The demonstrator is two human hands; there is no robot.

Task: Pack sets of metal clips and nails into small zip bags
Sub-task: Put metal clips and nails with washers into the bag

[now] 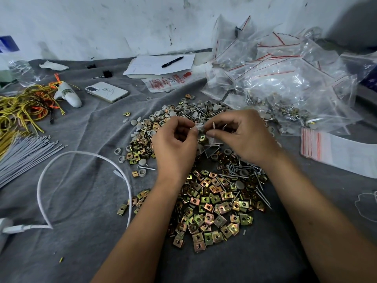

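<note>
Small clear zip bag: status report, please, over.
Left hand and right hand both pinch small clear zip bag at its mouth. Brass-coloured square metal clip inside. Nothing in the way.

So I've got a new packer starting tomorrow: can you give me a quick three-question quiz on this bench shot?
1. True or false: both hands, left and right, are at the small zip bag.
2. What lies on the paper sheets at the back? A) scissors B) pen C) ruler
3. Fill in: the flat stack of empty zip bags lies to the person's ____.

Key: 1 true; 2 B, the pen; 3 right.
</note>
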